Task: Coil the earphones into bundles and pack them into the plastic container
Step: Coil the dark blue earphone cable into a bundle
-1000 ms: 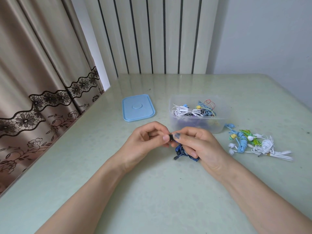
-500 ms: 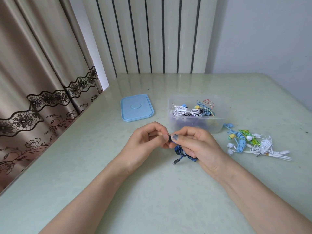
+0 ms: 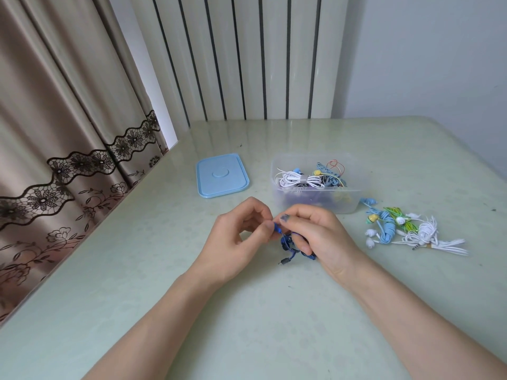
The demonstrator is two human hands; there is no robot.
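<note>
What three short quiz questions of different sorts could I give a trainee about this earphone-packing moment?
1. True or false: the blue lid is fitted on the plastic container.
2. Multiple choice: the dark blue earphones are (A) in the container, (B) held between the left hand and the right hand, (C) lying among the loose earphone bundles.
3. Fill in: the loose bundles lie to the ____ of the container, as seen by the camera.

Key: 1 false, the lid lies flat on the table beside it; 2 B; 3 right.
</note>
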